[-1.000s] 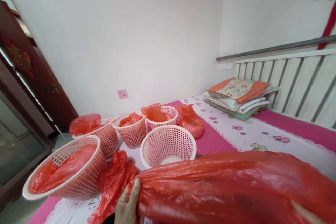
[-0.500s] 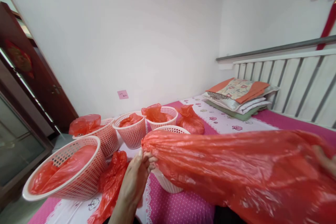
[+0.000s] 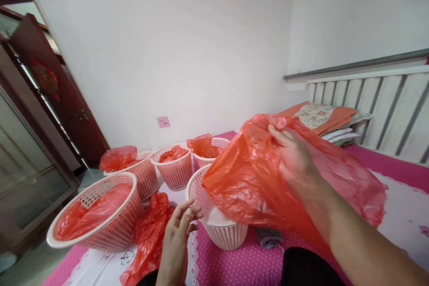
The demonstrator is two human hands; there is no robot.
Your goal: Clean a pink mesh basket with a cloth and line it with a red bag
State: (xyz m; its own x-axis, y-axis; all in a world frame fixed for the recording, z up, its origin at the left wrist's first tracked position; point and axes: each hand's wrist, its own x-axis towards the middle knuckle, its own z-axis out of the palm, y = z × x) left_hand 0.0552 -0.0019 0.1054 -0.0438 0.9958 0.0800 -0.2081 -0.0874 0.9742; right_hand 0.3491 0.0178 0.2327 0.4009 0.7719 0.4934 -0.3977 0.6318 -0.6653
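Note:
My right hand [image 3: 295,154] grips a large red plastic bag [image 3: 248,174] by its upper part, holding it up so it billows out to both sides. Beneath the bag's left end stands a pale pink perforated plastic basket [image 3: 226,237], partly covered by it, with something white [image 3: 217,216] inside. My left hand [image 3: 181,223] is beside this basket's left rim, fingers loosely bent and apart, with nothing in it. A crumpled red plastic bag [image 3: 150,223] lies on the bed just left of that hand.
Several similar baskets with red bags inside stand to the left, the nearest a wide tilted basket [image 3: 124,228]. Folded bedding [image 3: 338,118] lies by the white radiator [image 3: 392,111]. A pink patterned sheet [image 3: 231,268] covers the bed. A grey cloth [image 3: 268,237] lies near the basket.
My left hand has let go of the bag's gathered end. My right hand has come in from the right edge, lifting the bag, which is now spread rather than stretched between the hands.

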